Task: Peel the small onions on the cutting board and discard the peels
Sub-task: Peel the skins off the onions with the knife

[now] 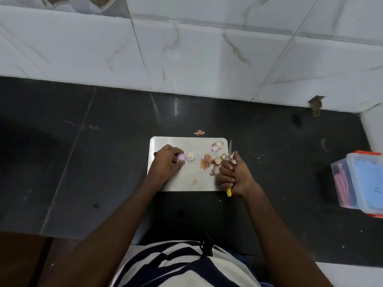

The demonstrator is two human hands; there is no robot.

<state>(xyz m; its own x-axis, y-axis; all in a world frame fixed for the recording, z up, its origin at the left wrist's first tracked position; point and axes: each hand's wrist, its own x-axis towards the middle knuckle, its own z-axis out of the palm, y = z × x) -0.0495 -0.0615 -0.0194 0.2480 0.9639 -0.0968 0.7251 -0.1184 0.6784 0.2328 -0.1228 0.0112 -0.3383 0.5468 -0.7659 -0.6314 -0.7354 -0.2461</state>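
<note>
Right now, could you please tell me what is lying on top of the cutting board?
On the cutting board: a peeled onion, peels and cut pieces. The left hand holds another onion; the right hand hides some scraps.

A peeled pinkish onion and a whiter peeled one sit side by side near the left edge of the steel cutting board. Brown and purple peels lie heaped toward its right edge, with one scrap on the tabletop just beyond the far edge.

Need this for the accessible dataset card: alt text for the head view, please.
Seen from above, a left hand holds a peeled onion on a board beside another onion. The right hand grips a knife by peels, on a dark counter.
</note>
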